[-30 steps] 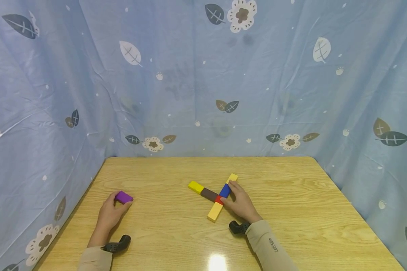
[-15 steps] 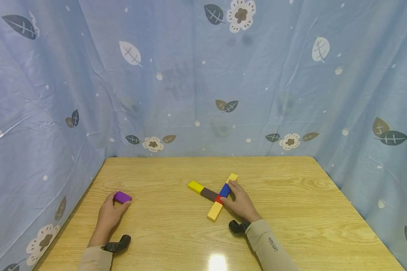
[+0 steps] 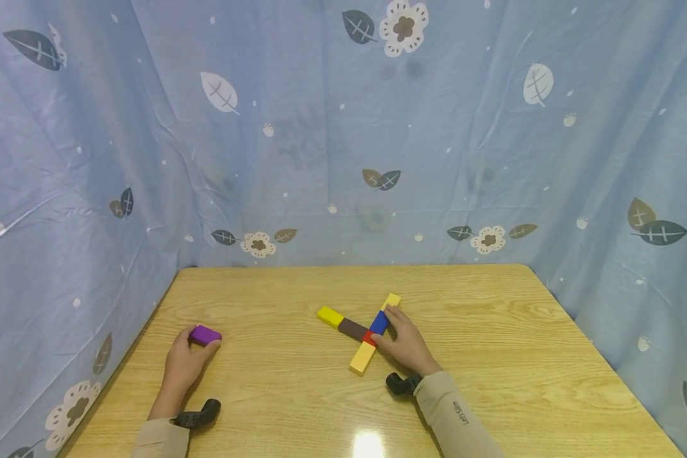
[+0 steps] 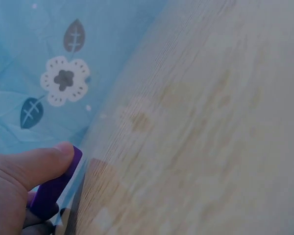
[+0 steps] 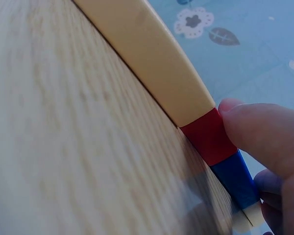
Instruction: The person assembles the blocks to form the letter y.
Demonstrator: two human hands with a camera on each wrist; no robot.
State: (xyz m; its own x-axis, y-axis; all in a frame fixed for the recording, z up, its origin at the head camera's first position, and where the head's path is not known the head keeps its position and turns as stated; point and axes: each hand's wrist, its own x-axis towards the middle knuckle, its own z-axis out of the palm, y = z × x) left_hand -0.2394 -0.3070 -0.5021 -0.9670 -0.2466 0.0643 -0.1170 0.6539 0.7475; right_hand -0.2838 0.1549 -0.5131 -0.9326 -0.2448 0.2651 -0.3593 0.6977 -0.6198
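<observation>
purple block [image 3: 205, 334]; yellow, brown, red, blue blocks [image 3: 362, 331]; blue leaf-and-flower curtain [image 3: 320, 140].

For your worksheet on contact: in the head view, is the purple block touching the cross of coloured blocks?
No: the purple block lies by the left hand, well apart from the cross that the right hand touches.

This looked like a makeshift recording booth rather than a lived-in room: a wooden table [image 3: 492, 331] stood boxed in on three sides by a creased blue curtain [image 3: 298, 140] printed with leaves and flowers. Small coloured blocks [image 3: 362, 331] lay on the wood, and black wrist-worn cameras [image 3: 197, 415] showed on both sleeves.
</observation>
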